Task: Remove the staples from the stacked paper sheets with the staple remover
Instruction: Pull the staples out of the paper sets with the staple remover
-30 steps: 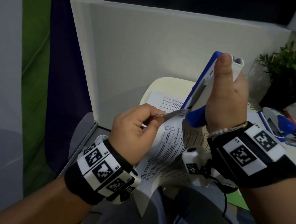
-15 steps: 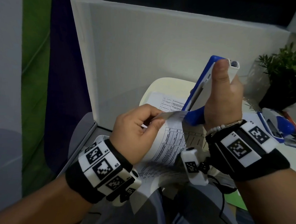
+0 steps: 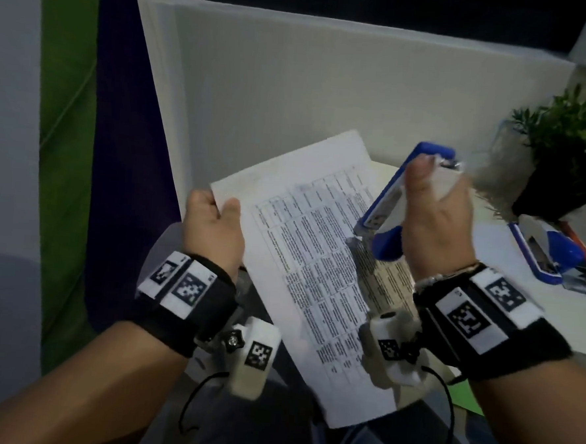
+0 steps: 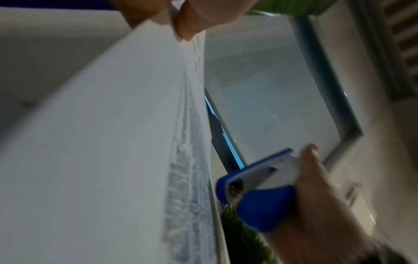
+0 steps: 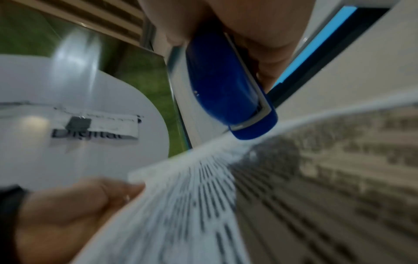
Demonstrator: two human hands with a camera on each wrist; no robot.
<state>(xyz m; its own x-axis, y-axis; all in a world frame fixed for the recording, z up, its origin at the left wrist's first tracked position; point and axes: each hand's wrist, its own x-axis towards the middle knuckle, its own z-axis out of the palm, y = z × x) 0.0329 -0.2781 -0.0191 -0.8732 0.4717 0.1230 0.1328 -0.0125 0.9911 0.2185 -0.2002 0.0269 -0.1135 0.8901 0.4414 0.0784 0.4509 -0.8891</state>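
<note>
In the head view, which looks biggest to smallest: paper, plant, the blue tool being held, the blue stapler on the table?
1. paper sheets
2. plant, cut by the frame
3. staple remover and table stapler look alike; the remover is nearer and partly covered, so unranked.

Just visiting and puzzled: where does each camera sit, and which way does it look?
Head: on the head, facing forward and down; shows left hand pinching paper sheets, right hand gripping staple remover, both forearms.
Left wrist: looks along the left hand's fingers, across to the right hand.
Right wrist: looks past its fingers and the staple remover to the left hand.
Shared: all show the paper sheets and staple remover.
</note>
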